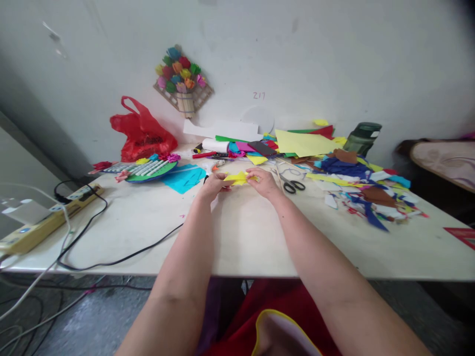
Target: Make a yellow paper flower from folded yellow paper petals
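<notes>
Hands (261, 181) hold yellow paper (237, 178), seemingly lengthwise left-to-right

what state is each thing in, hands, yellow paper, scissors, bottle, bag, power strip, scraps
Left hand, pinching the yellow paper's left end
Right hand, pinching its right end
Yellow paper, held between both hands
Scissors, lying down, blade opening unclear
Green bottle, lid on
Red bag, crumpled, handle loop up
Power strip, black plug apparently seated
Paper scraps, loosely heaped
</notes>
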The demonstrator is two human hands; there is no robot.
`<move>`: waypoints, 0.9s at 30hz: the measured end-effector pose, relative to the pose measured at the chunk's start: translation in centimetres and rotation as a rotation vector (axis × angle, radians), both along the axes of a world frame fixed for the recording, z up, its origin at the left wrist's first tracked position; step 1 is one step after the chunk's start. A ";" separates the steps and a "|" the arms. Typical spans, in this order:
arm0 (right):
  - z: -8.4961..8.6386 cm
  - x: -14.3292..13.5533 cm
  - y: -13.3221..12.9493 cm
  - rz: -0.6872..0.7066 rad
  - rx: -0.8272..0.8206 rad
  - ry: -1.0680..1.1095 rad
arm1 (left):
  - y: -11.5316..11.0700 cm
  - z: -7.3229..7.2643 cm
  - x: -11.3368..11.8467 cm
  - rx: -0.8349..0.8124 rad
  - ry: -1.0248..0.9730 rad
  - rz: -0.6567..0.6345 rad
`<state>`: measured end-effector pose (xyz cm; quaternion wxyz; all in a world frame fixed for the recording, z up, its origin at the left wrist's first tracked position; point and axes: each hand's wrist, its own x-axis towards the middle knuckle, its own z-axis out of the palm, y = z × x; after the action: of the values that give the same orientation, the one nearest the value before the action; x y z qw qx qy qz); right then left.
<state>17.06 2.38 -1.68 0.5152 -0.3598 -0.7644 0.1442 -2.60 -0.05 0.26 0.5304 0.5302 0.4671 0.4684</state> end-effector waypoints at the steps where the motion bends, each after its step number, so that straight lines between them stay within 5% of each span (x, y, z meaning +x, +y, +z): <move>1: -0.1 0.0 0.0 0.000 -0.009 -0.010 | 0.0 0.0 -0.1 0.003 0.001 -0.012; 27: 0.6 -0.1 -0.6 -0.100 -0.026 -0.024 | -0.8 1.3 -0.2 -0.095 -0.267 -0.126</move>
<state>16.92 1.81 -1.12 0.5078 -0.4057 -0.7498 0.1240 -2.83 -0.87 1.59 0.6405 0.4658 0.3801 0.4778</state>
